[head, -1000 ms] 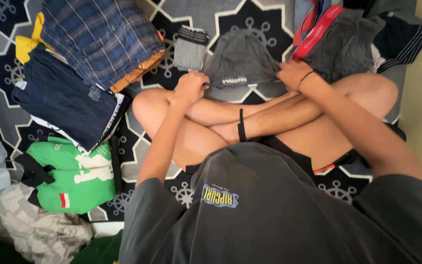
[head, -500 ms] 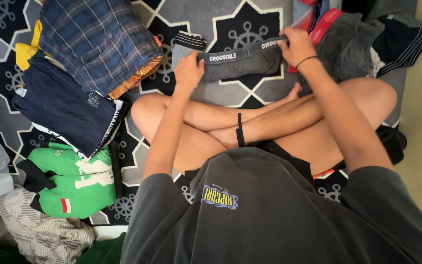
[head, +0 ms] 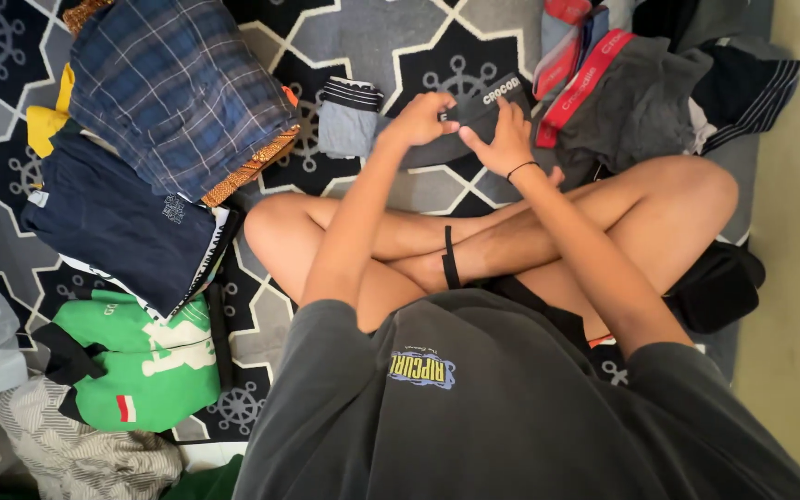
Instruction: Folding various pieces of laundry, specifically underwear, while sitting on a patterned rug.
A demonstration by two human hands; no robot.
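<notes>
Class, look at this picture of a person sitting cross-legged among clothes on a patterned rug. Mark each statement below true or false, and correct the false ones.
1. Both the left hand and the right hand hold the dark grey underwear with a black waistband. True.
2. The blue plaid folded cloth lies under the navy folded shirt. False: the plaid cloth lies on top.
3. A green and white shirt lies on the person's left side. True.
4. The right wrist is bare. False: it wears a thin black band.
</notes>
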